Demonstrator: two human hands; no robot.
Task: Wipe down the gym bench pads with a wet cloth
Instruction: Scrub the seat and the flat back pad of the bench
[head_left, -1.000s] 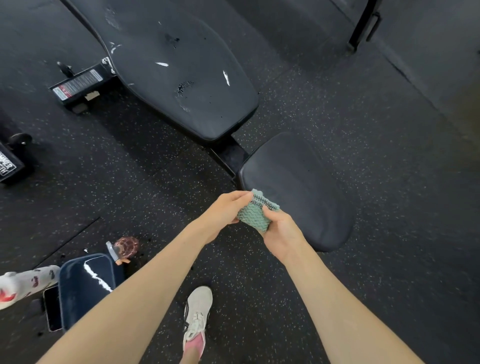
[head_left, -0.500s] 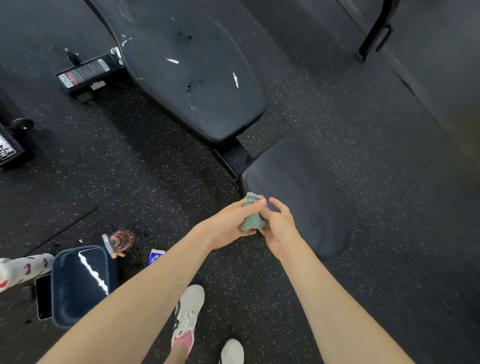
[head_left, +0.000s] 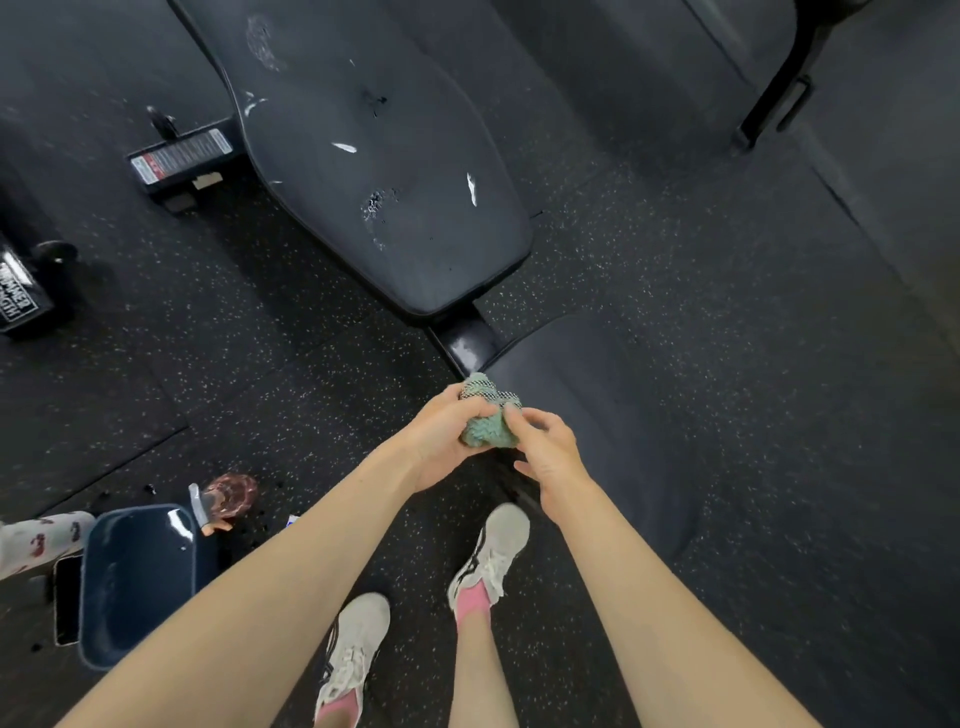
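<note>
Now both hands close on the green cloth. The grip of the left hand wraps it with curled fingers, and the right hand pinches the other side between thumb and fingertips. One second ago the cloth was a flat folded square; now it is pressed into a tight ball. It is held in the air over the near corner of the seat pad, apparently not touching it. The back pad, with white scratches, lies farther away. The person has also stepped nearer to the bench. I judge the cloth is being squeezed or reshaped, so wiping has not yet started.
</note>
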